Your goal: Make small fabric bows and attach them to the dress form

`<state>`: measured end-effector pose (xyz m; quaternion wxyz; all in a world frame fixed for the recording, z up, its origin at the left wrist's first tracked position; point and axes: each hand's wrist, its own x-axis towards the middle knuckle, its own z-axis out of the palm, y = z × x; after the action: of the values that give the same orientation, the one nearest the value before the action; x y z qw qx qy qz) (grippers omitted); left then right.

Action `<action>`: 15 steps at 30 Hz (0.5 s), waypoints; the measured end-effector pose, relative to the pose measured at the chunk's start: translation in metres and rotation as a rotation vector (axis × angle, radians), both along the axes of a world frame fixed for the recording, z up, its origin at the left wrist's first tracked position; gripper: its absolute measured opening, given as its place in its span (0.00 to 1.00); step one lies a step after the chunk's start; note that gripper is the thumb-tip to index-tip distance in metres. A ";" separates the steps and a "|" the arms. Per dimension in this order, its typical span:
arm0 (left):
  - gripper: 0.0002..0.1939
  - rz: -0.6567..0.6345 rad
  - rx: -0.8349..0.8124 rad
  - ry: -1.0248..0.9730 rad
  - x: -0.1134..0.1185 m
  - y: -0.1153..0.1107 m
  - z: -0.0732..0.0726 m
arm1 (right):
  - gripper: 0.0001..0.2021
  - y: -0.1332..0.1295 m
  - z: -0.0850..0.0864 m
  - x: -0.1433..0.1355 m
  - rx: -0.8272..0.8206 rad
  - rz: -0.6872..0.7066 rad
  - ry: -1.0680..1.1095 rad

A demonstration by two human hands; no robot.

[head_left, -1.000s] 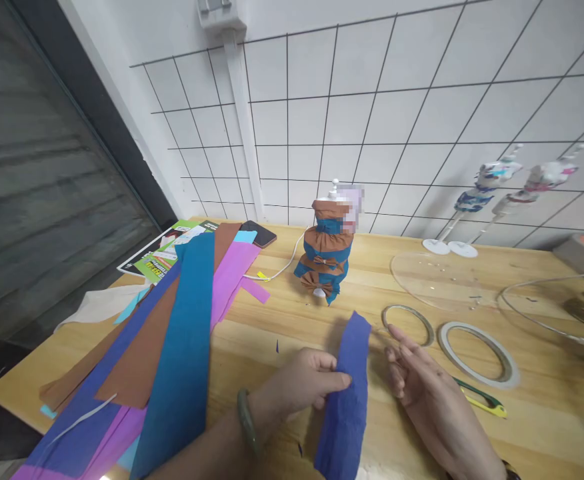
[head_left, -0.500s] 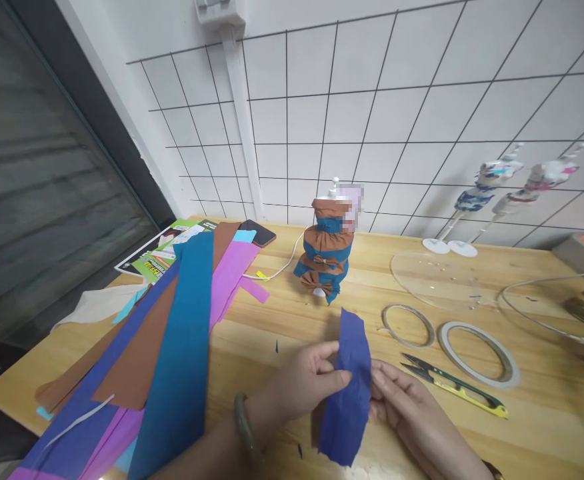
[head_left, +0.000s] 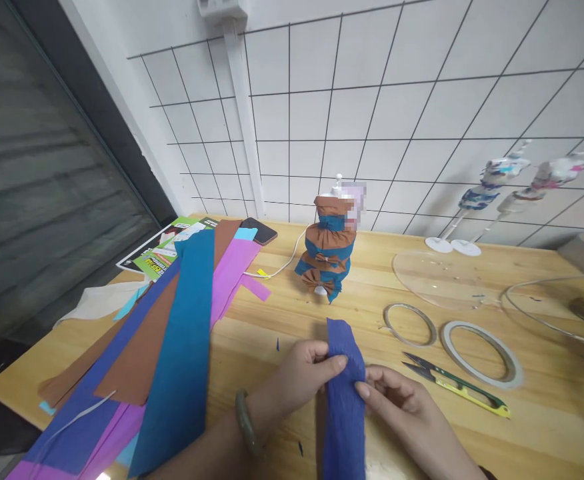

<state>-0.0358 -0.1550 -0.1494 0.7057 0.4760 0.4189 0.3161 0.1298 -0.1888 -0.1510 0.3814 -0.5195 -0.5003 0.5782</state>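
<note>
A strip of dark blue crepe paper point(head_left: 345, 420) runs up and down between my hands, low in the head view. My left hand point(head_left: 315, 370) pinches its left edge near the top, thumb lying over the front. On the other edge, my right hand point(head_left: 397, 397) grips the paper between thumb and fingers. Behind the strip stands a small dress form point(head_left: 328, 250) wrapped in gathered brown and teal paper with bows. Thread snips point(head_left: 457, 385) with a green and yellow handle lie to the right of my right hand.
Long coloured paper strips point(head_left: 179, 347) cover the left of the table. Two tape rolls point(head_left: 482, 353) point(head_left: 411, 325) lie at right, below a clear round sheet point(head_left: 437, 280). Two small dress forms on stands point(head_left: 492, 187) are at the back right. A phone point(head_left: 261, 231) lies near the wall.
The blue strip has shifted down and slightly left, its lower end now past the bottom of the view. My right hand has slid a little left along with it, still pinching.
</note>
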 end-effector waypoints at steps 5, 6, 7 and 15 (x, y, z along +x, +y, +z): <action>0.16 -0.090 -0.011 -0.162 0.003 -0.002 0.000 | 0.09 0.004 -0.001 0.003 0.020 -0.066 0.096; 0.16 -0.106 -0.020 -0.181 0.004 -0.002 0.000 | 0.10 0.004 -0.002 0.003 0.021 -0.078 0.114; 0.16 -0.118 -0.028 -0.192 0.004 -0.003 0.000 | 0.10 0.004 -0.003 0.003 0.021 -0.088 0.127; 0.17 -0.154 -0.081 0.015 0.004 -0.003 0.000 | 0.11 0.005 -0.008 0.005 0.001 -0.077 0.120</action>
<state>-0.0316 -0.1581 -0.1498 0.7435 0.4802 0.3989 0.2399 0.1348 -0.1841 -0.1591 0.4327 -0.5027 -0.4566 0.5929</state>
